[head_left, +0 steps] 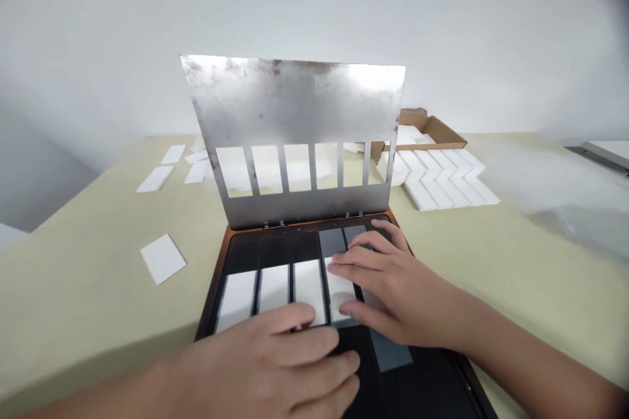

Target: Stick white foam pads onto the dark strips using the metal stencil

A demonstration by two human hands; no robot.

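A hinged fixture lies before me, with a black slotted base (246,252) and a raised metal plate (295,101) with a row of rectangular windows. Several white cards (274,288) sit side by side in the slots. My right hand (388,281) rests over the rightmost white card (339,285), thumb by its lower end and fingers spread across its upper part and the dark slots beside it. My left hand (289,360) is at the near side of the cards, fingers loosely bent and apart. Nothing shows in its grasp; its thumb is hidden.
One loose white card (163,259) lies on the yellowish table (88,275) to the left, with more cards (156,179) behind it. Back right, zigzag rows of white card stacks (442,177) stand before an open cardboard box (445,133). Clear plastic (565,190) lies at right.
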